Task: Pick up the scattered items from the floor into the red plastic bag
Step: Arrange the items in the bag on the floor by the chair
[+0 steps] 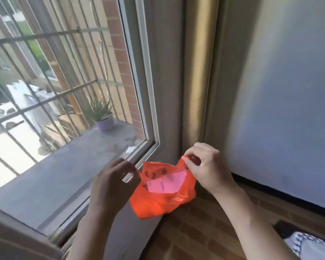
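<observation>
The red plastic bag [158,201] hangs in the air between my hands, its mouth pulled apart. My left hand [111,182] pinches the bag's left edge and my right hand [206,167] pinches its right handle, held a little higher. Inside the bag I see a pale pink sheet of paper [167,182] with some print on it. Dark characters are printed on the bag's inner wall. No items on the floor are in view.
A large window [64,91] with outer metal bars fills the left; a potted plant [101,117] stands on the ledge outside. A brass-coloured post [197,72] and a grey wall [280,91] are ahead. Brown brick-pattern floor [201,231] lies below, patterned white cloth [311,248] at bottom right.
</observation>
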`<state>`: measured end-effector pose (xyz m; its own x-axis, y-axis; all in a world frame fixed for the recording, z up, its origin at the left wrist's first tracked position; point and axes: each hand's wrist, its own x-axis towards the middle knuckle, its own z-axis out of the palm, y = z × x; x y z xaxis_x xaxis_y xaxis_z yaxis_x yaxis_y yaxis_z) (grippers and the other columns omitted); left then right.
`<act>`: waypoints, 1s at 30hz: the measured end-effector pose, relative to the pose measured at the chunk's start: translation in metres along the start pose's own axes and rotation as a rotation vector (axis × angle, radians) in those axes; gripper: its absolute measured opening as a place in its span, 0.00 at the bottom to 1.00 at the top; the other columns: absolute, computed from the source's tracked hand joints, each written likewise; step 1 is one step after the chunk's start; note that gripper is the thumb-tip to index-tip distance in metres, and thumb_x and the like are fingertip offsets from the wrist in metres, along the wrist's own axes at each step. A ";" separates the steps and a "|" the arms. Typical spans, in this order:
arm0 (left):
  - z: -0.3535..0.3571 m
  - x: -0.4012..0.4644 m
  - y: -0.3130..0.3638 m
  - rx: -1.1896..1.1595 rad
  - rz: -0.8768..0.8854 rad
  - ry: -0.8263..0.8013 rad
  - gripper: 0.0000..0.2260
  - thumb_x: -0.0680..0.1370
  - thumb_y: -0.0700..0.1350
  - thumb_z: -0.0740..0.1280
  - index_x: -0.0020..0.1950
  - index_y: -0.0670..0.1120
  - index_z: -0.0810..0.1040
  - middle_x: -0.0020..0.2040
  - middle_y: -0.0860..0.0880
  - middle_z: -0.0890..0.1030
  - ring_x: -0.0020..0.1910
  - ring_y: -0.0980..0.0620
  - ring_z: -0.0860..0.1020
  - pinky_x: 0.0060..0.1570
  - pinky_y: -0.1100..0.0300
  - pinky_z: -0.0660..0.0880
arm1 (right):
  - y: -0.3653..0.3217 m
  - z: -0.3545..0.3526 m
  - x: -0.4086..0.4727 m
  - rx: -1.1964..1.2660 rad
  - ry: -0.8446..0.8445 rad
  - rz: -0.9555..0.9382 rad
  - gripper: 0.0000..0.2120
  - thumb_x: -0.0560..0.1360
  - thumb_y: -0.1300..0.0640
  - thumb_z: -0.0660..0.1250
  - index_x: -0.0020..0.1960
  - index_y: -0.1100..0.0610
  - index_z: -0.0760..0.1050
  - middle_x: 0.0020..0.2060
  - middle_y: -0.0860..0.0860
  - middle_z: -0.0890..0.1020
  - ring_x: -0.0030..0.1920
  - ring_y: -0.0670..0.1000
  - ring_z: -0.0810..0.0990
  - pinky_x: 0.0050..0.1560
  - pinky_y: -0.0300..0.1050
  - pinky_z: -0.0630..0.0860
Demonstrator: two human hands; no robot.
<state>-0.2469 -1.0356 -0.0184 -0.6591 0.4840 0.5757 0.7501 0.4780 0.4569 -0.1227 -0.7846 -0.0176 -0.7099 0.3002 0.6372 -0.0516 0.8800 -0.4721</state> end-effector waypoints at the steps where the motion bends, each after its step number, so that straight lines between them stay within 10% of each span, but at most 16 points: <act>1: 0.013 0.012 0.001 -0.024 0.020 -0.027 0.04 0.69 0.45 0.74 0.38 0.53 0.80 0.38 0.56 0.78 0.37 0.51 0.79 0.36 0.52 0.77 | 0.010 -0.004 0.002 -0.037 0.022 0.019 0.08 0.71 0.64 0.77 0.39 0.55 0.79 0.35 0.42 0.74 0.38 0.44 0.73 0.41 0.42 0.72; 30: 0.358 0.215 0.169 -0.626 0.513 -0.585 0.05 0.74 0.48 0.72 0.40 0.54 0.78 0.38 0.61 0.78 0.41 0.59 0.79 0.42 0.65 0.74 | 0.216 -0.168 -0.037 -0.675 0.405 0.709 0.09 0.72 0.65 0.76 0.40 0.54 0.78 0.34 0.43 0.72 0.36 0.47 0.72 0.38 0.47 0.73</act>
<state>-0.2813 -0.5884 -0.0596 -0.0443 0.8891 0.4556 0.7337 -0.2806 0.6189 0.0105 -0.5440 -0.0404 -0.1312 0.8159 0.5632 0.7719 0.4406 -0.4584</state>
